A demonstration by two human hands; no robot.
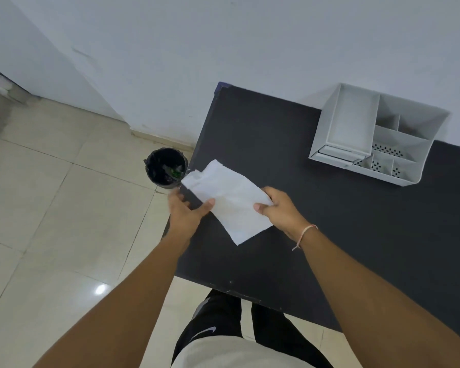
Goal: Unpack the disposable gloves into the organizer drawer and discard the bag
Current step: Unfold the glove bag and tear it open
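A flat white bag of disposable gloves (230,200) lies at the left end of the black table (329,221), its far corner hanging over the edge. My right hand (279,208) pinches its right edge. My left hand (186,211) rests at its left side with the thumb on the bag and the fingers spread. The white organizer (377,136) stands at the back right against the wall, with its drawer (349,123) pulled out and bare inside.
A small black-lined bin (165,168) with some rubbish in it stands on the tiled floor just left of the table's edge. A white wall runs behind the table. My legs are at the table's near edge.
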